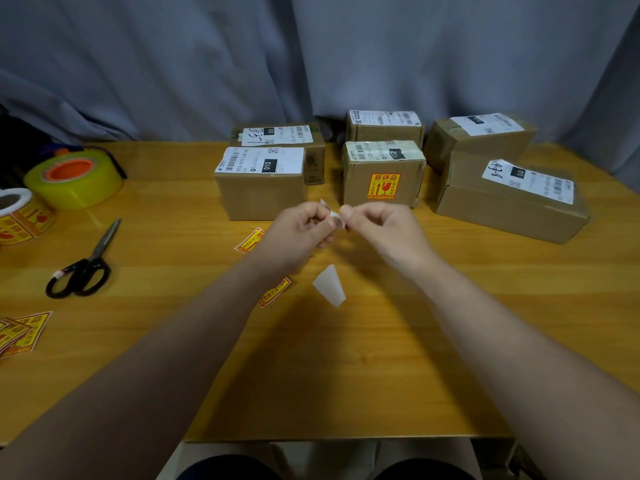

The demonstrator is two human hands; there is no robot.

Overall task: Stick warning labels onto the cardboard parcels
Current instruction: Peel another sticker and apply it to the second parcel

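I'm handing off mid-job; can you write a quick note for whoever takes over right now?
Left hand and right hand both pinch one label, seemingly peeling it, above the table.
Six parcels stand at the back; only the middle front parcel shows a warning sticker.
Spare labels and a loose backing sheet lie near the hands; label roll far left.
Left: stick this label, then the other five parcels.

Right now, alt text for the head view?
Left hand and right hand pinch a small label between them above a wooden table. Behind stand six cardboard parcels, one bearing a yellow warning sticker. Scissors, tape and loose labels lie at left.
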